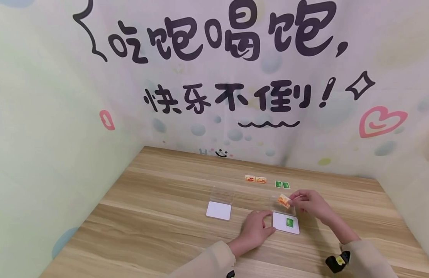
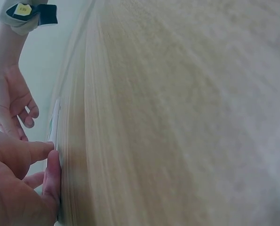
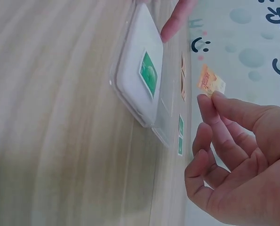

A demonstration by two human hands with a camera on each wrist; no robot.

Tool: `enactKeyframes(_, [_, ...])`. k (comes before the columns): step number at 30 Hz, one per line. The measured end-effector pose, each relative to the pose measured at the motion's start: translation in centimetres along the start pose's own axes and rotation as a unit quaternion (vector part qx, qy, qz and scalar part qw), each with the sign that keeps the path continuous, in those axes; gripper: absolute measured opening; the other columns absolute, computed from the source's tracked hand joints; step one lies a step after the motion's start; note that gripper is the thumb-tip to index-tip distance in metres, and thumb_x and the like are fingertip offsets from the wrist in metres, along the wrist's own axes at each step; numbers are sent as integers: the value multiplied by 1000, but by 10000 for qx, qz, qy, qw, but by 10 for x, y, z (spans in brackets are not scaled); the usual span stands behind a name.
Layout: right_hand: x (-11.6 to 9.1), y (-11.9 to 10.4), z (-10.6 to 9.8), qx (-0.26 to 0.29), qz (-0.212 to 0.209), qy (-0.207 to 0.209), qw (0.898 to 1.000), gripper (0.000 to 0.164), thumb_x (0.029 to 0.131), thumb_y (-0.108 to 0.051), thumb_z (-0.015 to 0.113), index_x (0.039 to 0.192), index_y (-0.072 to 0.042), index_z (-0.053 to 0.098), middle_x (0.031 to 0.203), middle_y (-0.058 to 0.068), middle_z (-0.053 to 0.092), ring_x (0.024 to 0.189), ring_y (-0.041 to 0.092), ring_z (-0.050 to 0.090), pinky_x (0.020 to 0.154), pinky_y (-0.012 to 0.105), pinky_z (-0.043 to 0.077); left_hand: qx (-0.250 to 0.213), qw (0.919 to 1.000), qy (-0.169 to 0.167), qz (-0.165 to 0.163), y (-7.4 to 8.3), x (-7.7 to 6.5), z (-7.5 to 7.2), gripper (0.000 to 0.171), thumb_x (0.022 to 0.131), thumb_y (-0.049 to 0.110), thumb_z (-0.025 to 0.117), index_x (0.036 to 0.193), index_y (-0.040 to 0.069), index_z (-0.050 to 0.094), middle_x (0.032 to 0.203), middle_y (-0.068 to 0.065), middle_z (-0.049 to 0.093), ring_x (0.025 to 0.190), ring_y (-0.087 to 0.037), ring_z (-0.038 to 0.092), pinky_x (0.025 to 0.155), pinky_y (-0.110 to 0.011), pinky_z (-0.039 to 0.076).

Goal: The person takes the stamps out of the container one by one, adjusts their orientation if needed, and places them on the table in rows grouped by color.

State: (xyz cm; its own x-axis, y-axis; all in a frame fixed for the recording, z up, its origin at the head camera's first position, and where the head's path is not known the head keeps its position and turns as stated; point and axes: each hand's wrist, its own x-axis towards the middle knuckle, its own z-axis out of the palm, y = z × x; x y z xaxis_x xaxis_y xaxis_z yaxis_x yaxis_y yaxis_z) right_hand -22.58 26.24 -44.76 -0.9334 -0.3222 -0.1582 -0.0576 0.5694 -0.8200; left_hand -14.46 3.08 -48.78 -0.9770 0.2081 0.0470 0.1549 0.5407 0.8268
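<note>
My right hand [image 1: 313, 204] pinches a small orange picture stamp [image 1: 284, 201] between thumb and index finger, raised over the open lid of a clear plastic case [image 1: 285, 223]. In the right wrist view that stamp [image 3: 210, 81] tilts up from the fingertips, its printed face showing. The case lies flat with a white insert, and a green stamp [image 1: 289, 222] sits on the right part of it. My left hand [image 1: 253, 231] holds the case by its left side, thumb at the near corner and index finger at the far one.
A second clear case [image 1: 219, 210], lid raised and a white insert inside, lies to the left. Farther back are two orange stamps [image 1: 255, 179] side by side and two green stamps [image 1: 282, 185]. A printed backdrop [image 1: 207, 135] borders the wooden table [image 1: 158, 227] behind.
</note>
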Motion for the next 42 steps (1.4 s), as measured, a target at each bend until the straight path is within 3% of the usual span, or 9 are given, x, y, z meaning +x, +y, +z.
enactKeyframes(14, [26,-10,-3,-202,-285,63,9994,26,106,-9,63,118,13,66,97,17,75,68,18,55,62,28,49,-13,10000,-24,54,2,0,-3,45,90,13,83,132,7,71,69,7,45,66,-2,37,59,-19,33])
enactKeyframes(31, [41,-22,2,-204,-451,47,9988,26,106,-11,63,120,12,64,100,21,73,77,23,58,67,34,52,70,9998,34,197,1,-1,-3,44,89,13,84,130,6,71,69,7,45,67,-1,37,60,-18,34])
enactKeyframes(42, [49,-24,4,-200,-350,11,9992,27,106,-12,63,121,11,65,100,19,73,79,24,58,68,34,52,40,9997,40,230,-1,-1,-1,44,89,12,84,131,6,71,68,7,45,67,-1,37,59,-18,34])
